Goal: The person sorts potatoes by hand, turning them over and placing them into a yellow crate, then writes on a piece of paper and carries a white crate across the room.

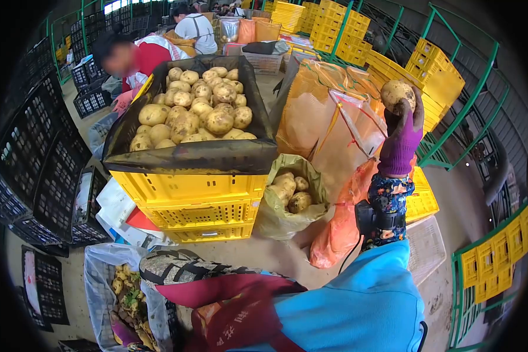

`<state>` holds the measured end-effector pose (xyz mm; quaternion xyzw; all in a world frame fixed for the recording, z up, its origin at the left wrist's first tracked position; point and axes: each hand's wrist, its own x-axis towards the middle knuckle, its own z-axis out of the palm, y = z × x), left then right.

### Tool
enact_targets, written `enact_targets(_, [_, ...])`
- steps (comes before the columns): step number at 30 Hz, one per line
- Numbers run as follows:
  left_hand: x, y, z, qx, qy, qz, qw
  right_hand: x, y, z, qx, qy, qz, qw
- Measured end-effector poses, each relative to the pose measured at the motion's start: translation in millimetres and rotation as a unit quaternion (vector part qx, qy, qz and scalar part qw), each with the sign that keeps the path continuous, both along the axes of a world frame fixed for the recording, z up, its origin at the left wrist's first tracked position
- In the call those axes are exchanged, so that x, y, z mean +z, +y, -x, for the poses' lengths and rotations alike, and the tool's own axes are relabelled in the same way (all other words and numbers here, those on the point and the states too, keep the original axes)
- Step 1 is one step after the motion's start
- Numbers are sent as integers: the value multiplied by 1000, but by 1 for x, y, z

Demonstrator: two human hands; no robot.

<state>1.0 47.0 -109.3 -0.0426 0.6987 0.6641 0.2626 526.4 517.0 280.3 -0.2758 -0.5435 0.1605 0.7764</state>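
High on the right, my right hand (403,120), in a purple glove with dark fingers, is closed around a large soil-flecked potato (397,94). My left hand (124,332), also in a purple glove, is low at the left in a bin lined with clear plastic (97,264). Rough, discoloured potatoes (129,293) and some green leaves lie in that bin, close to the hand. Its fingers are dark and hard to make out. Ahead of me, potatoes (202,105) fill a dark-lined tray (188,159) on stacked yellow crates (199,190).
An olive sack (287,218) of potatoes stands right of the crates. Behind it are large orange mesh bags (311,108) and an orange bag (328,237). Black crates (47,158) line the left. A person in red (152,58) bends beyond the tray; another person (196,32) sits farther back.
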Motion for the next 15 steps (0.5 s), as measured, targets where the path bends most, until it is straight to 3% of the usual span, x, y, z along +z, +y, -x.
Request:
enact_targets(7, [-8,-7,3,-5,-9,-7,1000,-6,29,-26,17,10,5,1000])
enact_targets(10, [-12,-17,6,-9,-11,-17,1000,-22,80,-62,-231,-237,15,944])
enact_targets(12, [-17,-25,8,-14,-9,-30,999,-25,75,-58,-282,-256,-59,923])
enact_targets(13, [-16,-32,5,-15,-7,-45,999,-21,64,-40,-251,-244,-109,930])
enact_targets(15, [-16,-49,-4,-31,2,-78,996,-17,36,3,-195,-268,-81,940])
